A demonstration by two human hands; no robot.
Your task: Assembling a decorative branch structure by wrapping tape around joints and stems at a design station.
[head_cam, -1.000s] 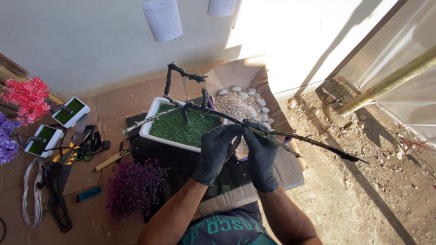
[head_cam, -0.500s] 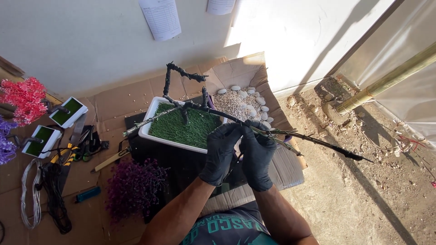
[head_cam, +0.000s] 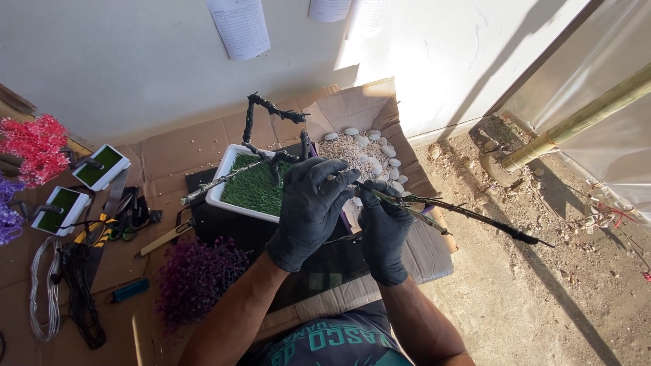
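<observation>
Long dark wire-wrapped branch (head_cam: 468, 213), held roughly level above the cardboard floor, one end reaching left over the white tray (head_cam: 218, 186) and the other tapering right over bare dirt. Left hand (head_cam: 308, 210), in a black glove, is closed around the branch near its middle; right hand (head_cam: 383, 230), also gloved, pinches the branch just beside it, fingers curled shut on the stem. A green strip shows along the stem right of the right hand, so wrapping appears partly done, with the thin far end seemingly bare; this is a judgement only. Behind the hands, the tray holds green artificial turf (head_cam: 254, 188) and an upright, bent dark trunk (head_cam: 261, 125) with no foliage on it. Further back, an open cardboard box (head_cam: 369, 108) contains pale pebbles (head_cam: 363, 146). Left of the person: purple flower bunch (head_cam: 196, 274), coil of wire (head_cam: 42, 298), pliers (head_cam: 95, 234), two small turf-filled trays (head_cam: 102, 166) and pink blossoms (head_cam: 34, 142)
</observation>
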